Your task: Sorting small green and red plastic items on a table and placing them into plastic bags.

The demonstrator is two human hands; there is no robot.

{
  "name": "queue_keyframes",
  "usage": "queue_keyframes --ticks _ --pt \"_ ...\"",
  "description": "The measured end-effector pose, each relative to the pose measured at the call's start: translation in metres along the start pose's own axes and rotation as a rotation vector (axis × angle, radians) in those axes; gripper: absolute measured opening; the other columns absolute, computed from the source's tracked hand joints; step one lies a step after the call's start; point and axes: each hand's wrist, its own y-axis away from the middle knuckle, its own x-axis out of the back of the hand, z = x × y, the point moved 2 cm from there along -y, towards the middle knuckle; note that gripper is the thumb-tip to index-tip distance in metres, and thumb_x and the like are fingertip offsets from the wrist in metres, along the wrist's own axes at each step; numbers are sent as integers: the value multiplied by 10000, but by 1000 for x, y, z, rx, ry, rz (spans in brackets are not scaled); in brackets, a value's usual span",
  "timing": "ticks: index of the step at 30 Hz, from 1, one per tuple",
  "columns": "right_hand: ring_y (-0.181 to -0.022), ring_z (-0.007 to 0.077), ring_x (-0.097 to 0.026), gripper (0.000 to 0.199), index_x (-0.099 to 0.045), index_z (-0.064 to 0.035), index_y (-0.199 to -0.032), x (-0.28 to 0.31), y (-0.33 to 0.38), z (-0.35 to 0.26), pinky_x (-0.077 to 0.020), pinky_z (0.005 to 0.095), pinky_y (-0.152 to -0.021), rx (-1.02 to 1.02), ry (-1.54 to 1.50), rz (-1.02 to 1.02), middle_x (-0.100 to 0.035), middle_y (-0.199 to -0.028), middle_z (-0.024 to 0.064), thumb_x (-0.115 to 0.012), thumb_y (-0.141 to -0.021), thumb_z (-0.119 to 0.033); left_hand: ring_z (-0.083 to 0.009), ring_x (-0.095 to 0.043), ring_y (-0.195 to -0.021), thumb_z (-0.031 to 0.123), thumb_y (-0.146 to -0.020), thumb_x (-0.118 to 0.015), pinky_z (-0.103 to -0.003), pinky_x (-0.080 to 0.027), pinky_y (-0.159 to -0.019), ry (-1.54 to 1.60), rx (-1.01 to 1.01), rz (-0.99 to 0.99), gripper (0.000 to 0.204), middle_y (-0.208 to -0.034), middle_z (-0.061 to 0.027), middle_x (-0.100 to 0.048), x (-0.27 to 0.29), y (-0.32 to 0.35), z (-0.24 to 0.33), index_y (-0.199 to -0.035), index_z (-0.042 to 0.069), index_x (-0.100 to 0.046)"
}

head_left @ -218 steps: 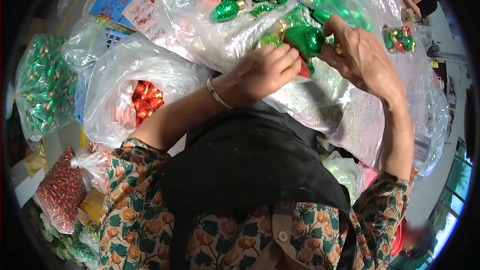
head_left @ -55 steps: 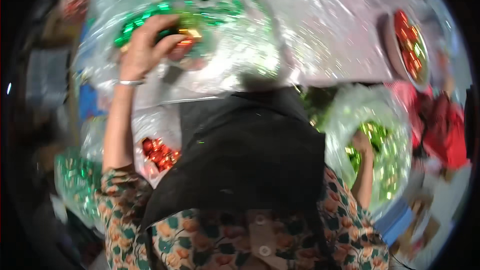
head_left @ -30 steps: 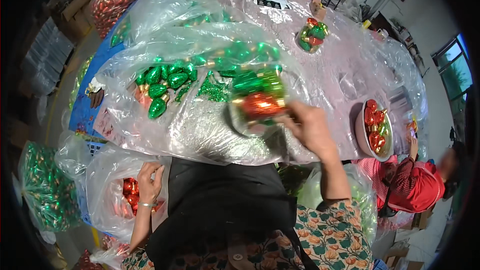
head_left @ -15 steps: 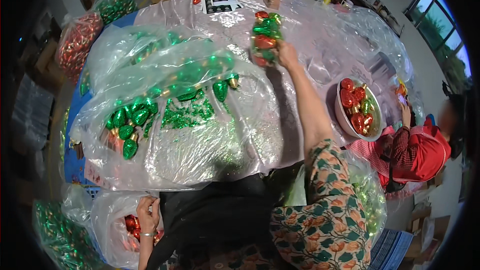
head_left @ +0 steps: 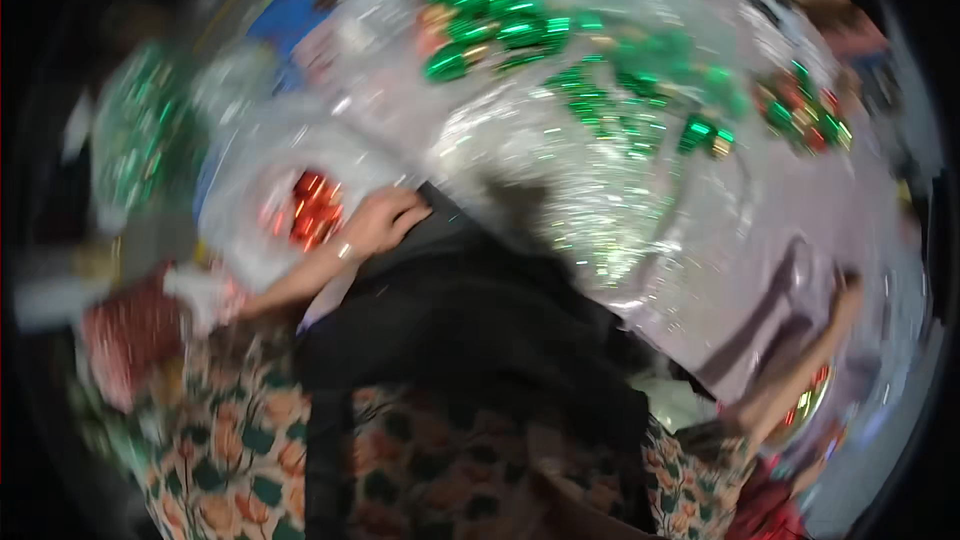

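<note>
The whole view is smeared by motion. My left hand (head_left: pixel 385 220) is at the table's near edge, beside a clear plastic bag (head_left: pixel 235 175) with red glittery bulb-shaped ornaments (head_left: pixel 315 208) in it. Its fingers are curled; what they grip, if anything, is hidden. At the right, over the pink cloth (head_left: pixel 745 275), my right hand (head_left: pixel 847 295) is too blurred to show its fingers. Beyond it lies a bunch of red and green ornaments (head_left: pixel 805 118), apart from the hand.
Green bulb ornaments (head_left: pixel 500 25) and loose green glitter (head_left: pixel 600 105) lie with clear plastic sheeting on the table. A bag of green ornaments (head_left: pixel 145 135) stands off the left side. Partly behind my right forearm is a bowl of ornaments (head_left: pixel 815 392). Red clothing (head_left: pixel 765 505) shows at the lower right.
The view has swung left and turned, so the table appears slanted. My right hand has come away from the red and green bunch and moved nearer. My left hand remains near the red-ornament bag.
</note>
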Motion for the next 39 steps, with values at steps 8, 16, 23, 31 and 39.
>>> queue_keyframes --ticks 8,16,23,31,39 --pt "-666 224 -507 100 -561 20 -859 62 139 -374 -420 312 -668 441 -424 -69 -545 -740 117 -595 -851 -74 -294 -600 -724 175 -837 -598 -358 -474 -647 113 228 77 176 -748 -132 -605 -33 77 -98 -821 1 -617" --pt "-817 347 -560 156 -574 5 -930 -1 127 -467 -431 368 -741 528 -265 -514 -588 -868 165 -640 -815 -78 -335 -596 -665 159 -815 -583 -353 -487 -630 -163 926 304 151 -749 -146 -616 -18 190 -233 -861 21 -625" --pt "-1044 330 -521 304 -533 -28 -1104 48 143 -514 -416 373 -873 550 -185 -124 -548 -1085 164 -633 -822 -81 -268 -504 -1028 195 -751 -595 -381 -406 -836 -714 296 67 230 -1009 -117 -568 -37 139 -249 -942 69 -623" --pt "-948 285 -558 193 -566 6 -1024 68 161 -466 -430 367 -841 453 -133 55 -574 -1046 142 -596 -854 -79 -260 -518 -999 263 -752 -582 -372 -393 -859 -745 520 -521 272 -1018 -112 -592 -80 95 -264 -968 106 -634" --pt "-797 262 -588 333 -582 78 -968 15 357 -124 -463 348 -754 -355 -82 357 -628 -875 191 -554 -884 -244 -230 -616 -951 326 -644 -779 -331 -479 -816 -9 854 24 684 -1062 -168 -625 14 144 -229 -1178 -15 -519"
